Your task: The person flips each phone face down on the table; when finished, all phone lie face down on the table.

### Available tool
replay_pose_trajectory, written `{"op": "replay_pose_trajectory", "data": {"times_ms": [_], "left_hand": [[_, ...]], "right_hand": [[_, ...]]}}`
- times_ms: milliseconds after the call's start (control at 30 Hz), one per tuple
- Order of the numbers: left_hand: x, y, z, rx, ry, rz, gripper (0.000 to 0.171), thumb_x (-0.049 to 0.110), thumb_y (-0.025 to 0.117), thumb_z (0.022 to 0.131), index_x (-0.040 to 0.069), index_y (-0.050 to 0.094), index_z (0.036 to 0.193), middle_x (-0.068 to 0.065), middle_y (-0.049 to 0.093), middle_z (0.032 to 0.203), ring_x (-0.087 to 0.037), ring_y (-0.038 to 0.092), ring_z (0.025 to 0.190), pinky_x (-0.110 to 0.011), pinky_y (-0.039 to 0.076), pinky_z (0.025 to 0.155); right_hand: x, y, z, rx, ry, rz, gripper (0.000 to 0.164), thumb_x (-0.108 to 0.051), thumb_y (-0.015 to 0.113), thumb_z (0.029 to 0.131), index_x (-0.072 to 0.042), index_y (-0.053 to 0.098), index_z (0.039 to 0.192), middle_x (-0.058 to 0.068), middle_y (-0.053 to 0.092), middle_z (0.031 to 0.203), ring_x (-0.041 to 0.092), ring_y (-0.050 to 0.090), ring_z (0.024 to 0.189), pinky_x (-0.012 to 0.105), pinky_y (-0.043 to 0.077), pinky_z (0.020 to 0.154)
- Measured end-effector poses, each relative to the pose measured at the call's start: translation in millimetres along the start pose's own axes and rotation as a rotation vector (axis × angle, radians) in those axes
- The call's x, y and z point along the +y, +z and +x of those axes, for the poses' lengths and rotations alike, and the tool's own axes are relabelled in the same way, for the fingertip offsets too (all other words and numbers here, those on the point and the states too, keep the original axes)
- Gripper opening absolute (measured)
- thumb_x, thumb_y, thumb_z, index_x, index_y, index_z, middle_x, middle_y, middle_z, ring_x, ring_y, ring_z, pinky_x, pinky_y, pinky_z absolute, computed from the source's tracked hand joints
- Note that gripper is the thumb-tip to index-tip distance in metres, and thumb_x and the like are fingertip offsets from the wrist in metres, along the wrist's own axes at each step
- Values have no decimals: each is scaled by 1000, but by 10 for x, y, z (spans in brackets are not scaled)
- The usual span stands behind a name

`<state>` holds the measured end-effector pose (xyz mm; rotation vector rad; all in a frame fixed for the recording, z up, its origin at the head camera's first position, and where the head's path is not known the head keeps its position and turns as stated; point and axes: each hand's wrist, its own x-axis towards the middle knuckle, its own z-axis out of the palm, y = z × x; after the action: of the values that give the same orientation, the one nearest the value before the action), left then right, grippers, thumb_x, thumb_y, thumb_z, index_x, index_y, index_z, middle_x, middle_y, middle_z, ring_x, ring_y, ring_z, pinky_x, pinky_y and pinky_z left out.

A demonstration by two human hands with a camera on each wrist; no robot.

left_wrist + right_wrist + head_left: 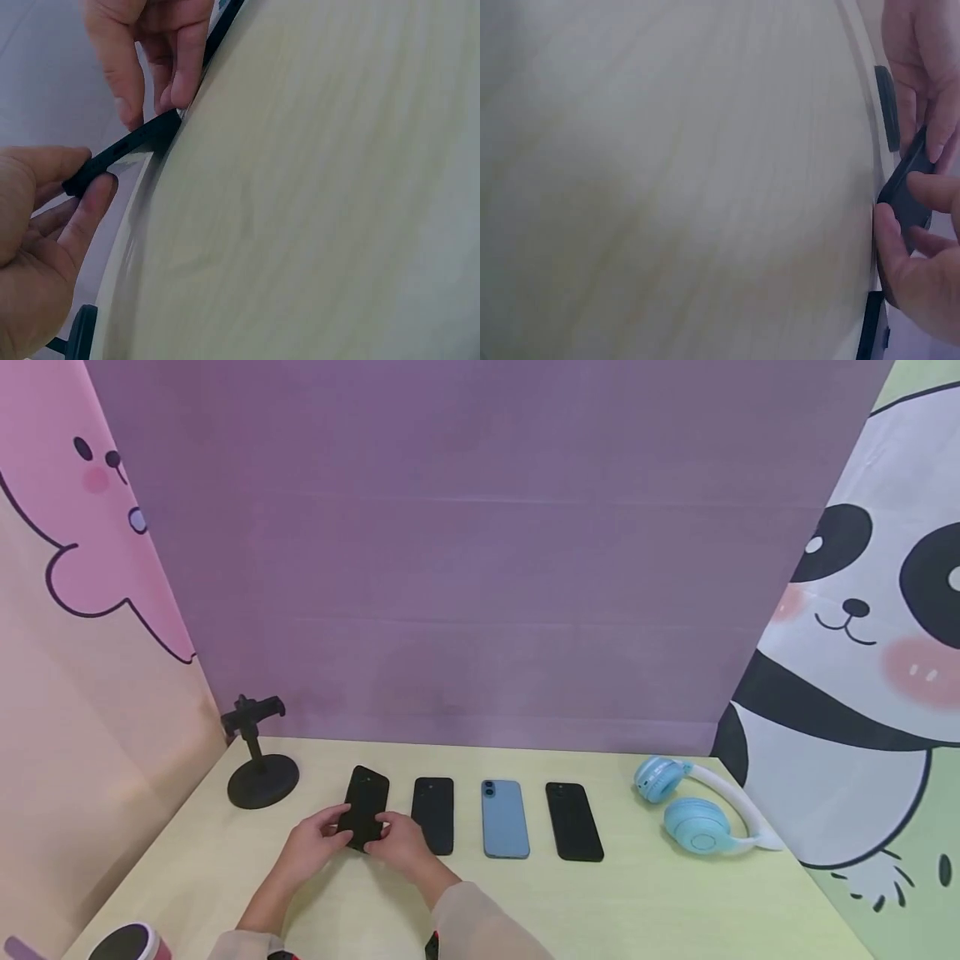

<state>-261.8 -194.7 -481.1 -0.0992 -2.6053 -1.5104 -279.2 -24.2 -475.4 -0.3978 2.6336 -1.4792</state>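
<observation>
A black smartphone (366, 797) is held over the left part of the table, tilted, its left side raised higher than its right. My left hand (309, 847) pinches its left edge between thumb and fingers, as the left wrist view shows. At the lower right edge, my right hand (405, 843) holds it with thumb and fingertips. Just right of that hand lies a second dark phone (433, 814), its lower left partly hidden behind the fingers. Farther right lie a light blue phone (506, 818) and another black phone (574, 822), all in a row.
A black phone stand (262, 781) with a round base is at the back left. Light blue and white headphones (697, 825) lie at the right. A round dark-topped container (123, 943) sits at the front left corner. A purple backdrop (465, 568) rises behind the table (652, 902).
</observation>
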Motion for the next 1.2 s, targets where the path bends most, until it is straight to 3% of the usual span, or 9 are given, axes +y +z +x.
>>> {"op": "replay_pose_trajectory", "data": {"times_ms": [167,333,433,567,667,800,967,1067,1200], "left_hand": [[-41,2,20,-3,-29,52,43,2,67,89,-8,56,129,-25,64,114,-39,63,102,-47,51,85],[-69,-24,32,0,-69,119,45,6,71,86,-7,57,127,-21,65,108,-34,63,98,-48,50,84],[-91,-40,34,-4,-69,156,46,8,73,85,-6,59,126,-17,65,104,-31,62,95,-47,50,83],[-110,-52,47,-24,-64,193,47,7,74,83,-8,59,125,-16,65,103,-29,62,92,-47,50,81],[-101,-63,66,-43,-76,205,49,7,75,83,-9,58,126,-15,65,101,-28,62,90,-46,51,80],[-82,-74,84,-55,-89,225,50,8,76,83,-10,58,126,-13,65,98,-26,61,89,-44,51,79],[-73,-46,115,-74,-97,248,50,8,77,83,-10,58,125,-13,64,99,-26,61,89,-43,51,79],[-73,-30,132,-88,-108,250,50,8,77,83,-11,58,125,-14,64,102,-26,61,91,-42,51,80],[-58,-22,148,-108,-102,257,48,7,76,83,-12,58,123,-14,63,101,-26,60,91,-41,51,80]], "right_hand": [[-31,25,10,23,-24,-95,45,-5,78,78,7,63,119,5,62,76,15,58,69,29,50,66],[-49,69,20,43,3,-154,41,-9,76,82,4,64,119,6,65,81,19,61,82,30,51,73],[-47,97,21,41,20,-190,40,-11,76,84,2,65,120,3,63,79,19,60,86,31,51,75],[-35,118,38,34,25,-209,41,-11,76,84,2,65,121,7,66,88,21,60,95,33,51,81],[-24,118,56,23,31,-201,43,-11,76,84,2,64,123,6,65,89,19,60,91,32,51,78],[-25,99,54,13,34,-186,43,-11,76,84,2,64,123,-1,59,77,14,55,75,28,49,68],[-33,59,29,23,23,-193,42,-10,76,83,3,64,122,-2,58,72,13,55,72,27,49,67],[-33,51,32,25,32,-223,43,-10,77,83,2,64,122,0,59,74,16,58,80,29,50,74],[-29,42,53,-10,41,-286,45,-12,76,84,2,63,125,11,67,100,23,61,105,35,49,89]]}}
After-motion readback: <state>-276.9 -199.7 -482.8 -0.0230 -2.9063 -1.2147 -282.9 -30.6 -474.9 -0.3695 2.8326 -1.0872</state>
